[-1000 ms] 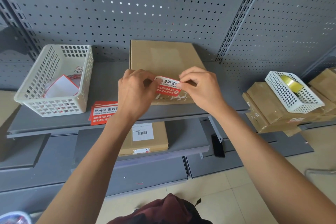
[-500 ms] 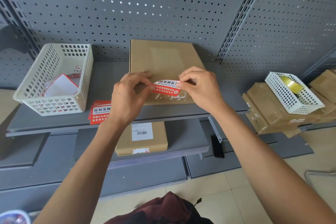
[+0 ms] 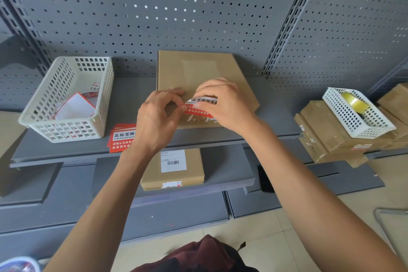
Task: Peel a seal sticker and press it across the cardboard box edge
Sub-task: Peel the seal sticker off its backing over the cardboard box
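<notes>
— Holding the seal sticker (image 3: 199, 107) by both ends, weren't we, over the near part of the cardboard box (image 3: 198, 73)?

— We were. Our left hand (image 3: 157, 117) pinched its left end with curled fingers, and our right hand (image 3: 223, 106) gripped the right end. The box lay flat on the grey shelf (image 3: 66, 150), against the pegboard (image 3: 176, 6).

— Was the sticker touching the cardboard?

— We could not tell; our fingers hid its edges.

— And beside us?

— A white basket (image 3: 66, 104) on the left, a stack of red stickers (image 3: 122, 139) just beside it, and another basket holding a tape roll (image 3: 354, 101) on the right.
</notes>
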